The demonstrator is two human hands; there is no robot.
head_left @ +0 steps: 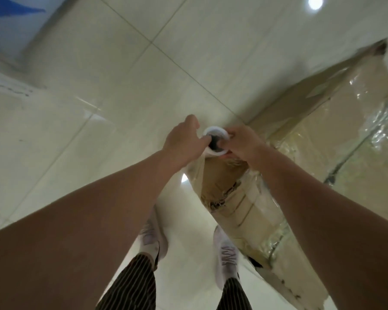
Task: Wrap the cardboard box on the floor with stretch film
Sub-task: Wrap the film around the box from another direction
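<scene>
One cardboard box (318, 135) lay on the floor (121, 86) at the frame's right, its long axis running from lower centre to upper right, partly under film (367, 121). One stretch film roll (215, 131) stood upright at centre over the box's left edge, core facing the camera. The fingers of the left hand (184, 142) and right hand (242, 144) gripped it. Open floor spread leftward.

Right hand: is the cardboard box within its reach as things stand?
Probably yes. The right hand is right at the cardboard box near corner, with nothing between them. But it grips the film roll, as does the left hand, so it would have to let go first.
</scene>
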